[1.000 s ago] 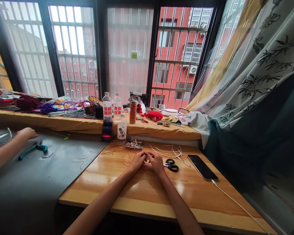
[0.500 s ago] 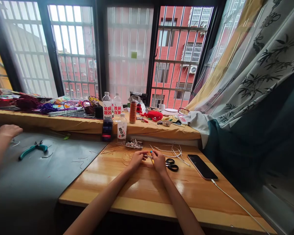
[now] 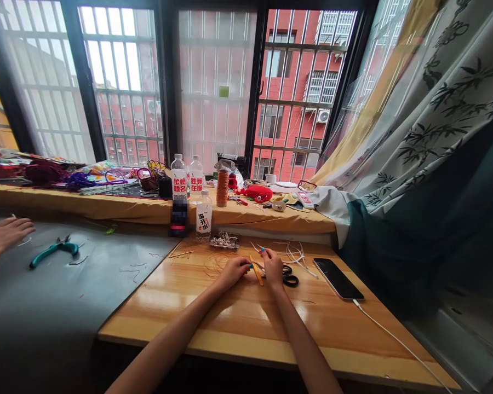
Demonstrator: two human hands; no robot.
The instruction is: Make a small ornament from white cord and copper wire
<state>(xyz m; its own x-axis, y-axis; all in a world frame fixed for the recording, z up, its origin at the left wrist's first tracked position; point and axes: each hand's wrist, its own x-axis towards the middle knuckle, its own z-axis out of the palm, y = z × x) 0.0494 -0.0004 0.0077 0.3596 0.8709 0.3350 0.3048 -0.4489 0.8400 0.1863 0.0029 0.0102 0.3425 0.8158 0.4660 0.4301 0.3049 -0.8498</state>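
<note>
Scissors (image 3: pixel 285 277), laid close for reach, we judge; our left grip (image 3: pixel 232 272) and right grip (image 3: pixel 273 267) each seemingly pinching a blue piece (image 3: pixel 263 250).

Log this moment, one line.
left hand: by yellow stick, hold unclear | right hand: beside scissors, hold unclear | beyond: tray, white cords

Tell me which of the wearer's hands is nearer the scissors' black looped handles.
Right. The right hand is just left of the black looped handles; the left hand is farther left, past the slender yellow tool.
</note>
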